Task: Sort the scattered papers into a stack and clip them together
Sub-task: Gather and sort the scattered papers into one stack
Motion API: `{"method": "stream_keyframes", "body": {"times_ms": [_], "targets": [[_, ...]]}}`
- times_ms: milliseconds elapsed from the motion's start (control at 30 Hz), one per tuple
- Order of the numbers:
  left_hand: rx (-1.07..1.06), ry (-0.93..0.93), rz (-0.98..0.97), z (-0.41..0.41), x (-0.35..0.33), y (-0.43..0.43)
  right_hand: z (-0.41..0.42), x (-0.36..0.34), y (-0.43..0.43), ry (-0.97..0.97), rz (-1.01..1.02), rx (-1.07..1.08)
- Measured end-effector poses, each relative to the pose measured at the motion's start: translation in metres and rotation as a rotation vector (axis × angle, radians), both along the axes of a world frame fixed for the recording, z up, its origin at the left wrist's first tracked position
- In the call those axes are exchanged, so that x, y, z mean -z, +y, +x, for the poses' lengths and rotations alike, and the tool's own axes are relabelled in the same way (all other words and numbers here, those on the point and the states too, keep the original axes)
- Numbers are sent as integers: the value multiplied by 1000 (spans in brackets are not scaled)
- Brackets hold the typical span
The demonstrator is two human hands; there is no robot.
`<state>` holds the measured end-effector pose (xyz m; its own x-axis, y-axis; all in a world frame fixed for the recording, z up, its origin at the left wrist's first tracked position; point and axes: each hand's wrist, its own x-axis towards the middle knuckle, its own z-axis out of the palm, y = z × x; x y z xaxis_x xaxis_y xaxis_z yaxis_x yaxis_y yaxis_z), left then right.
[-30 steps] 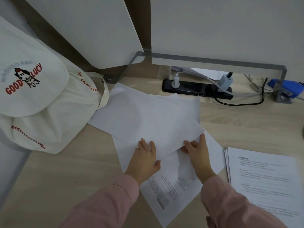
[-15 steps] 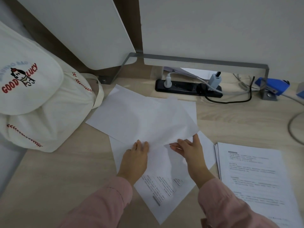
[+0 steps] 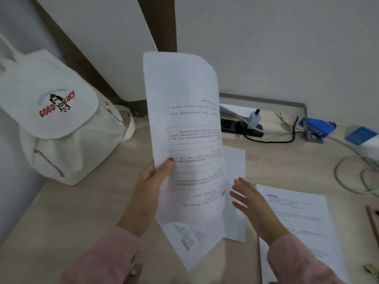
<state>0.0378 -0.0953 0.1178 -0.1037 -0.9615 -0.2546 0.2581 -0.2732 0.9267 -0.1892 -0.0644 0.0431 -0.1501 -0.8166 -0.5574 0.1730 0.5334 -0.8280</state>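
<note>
- At nine o'clock the canvas bag (image 3: pixel 61 119) sits against the wall, well clear of our work.
- Our left hand (image 3: pixel 150 187) pinches the lifted sheet (image 3: pixel 184 128) at its left edge, thumb on the front; the sheet stands nearly upright, long axis running twelve to six.
- Beneath it, loose sheets (image 3: pixel 233 181) lie askew on the desk (image 3: pixel 61 212).
- Our right hand (image 3: pixel 253 203) hovers with fingers spread, holding nothing, just beside the lifted sheet's lower right edge.
- At four o'clock lies the printed stack (image 3: pixel 297 218), closer to our right hand; we judge the sheet should go there.
- Bare desk lies beyond the stack; cables (image 3: pixel 348 165) crowd two o'clock.
</note>
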Motion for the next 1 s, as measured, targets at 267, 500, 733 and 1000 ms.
{"method": "stream_keyframes", "body": {"times_ms": [267,500,733,1000], "targets": [[-169,127,191,25,18,16,11,-1,21,-471,51,-18],[-327,-178,356,52,79,52,4,31,35,-88,98,97],[-503,-374,485,68,118,77,-5,49,51,19,139,159],[-529,-177,570,72,119,79,-4,50,59,16,166,176]]}}
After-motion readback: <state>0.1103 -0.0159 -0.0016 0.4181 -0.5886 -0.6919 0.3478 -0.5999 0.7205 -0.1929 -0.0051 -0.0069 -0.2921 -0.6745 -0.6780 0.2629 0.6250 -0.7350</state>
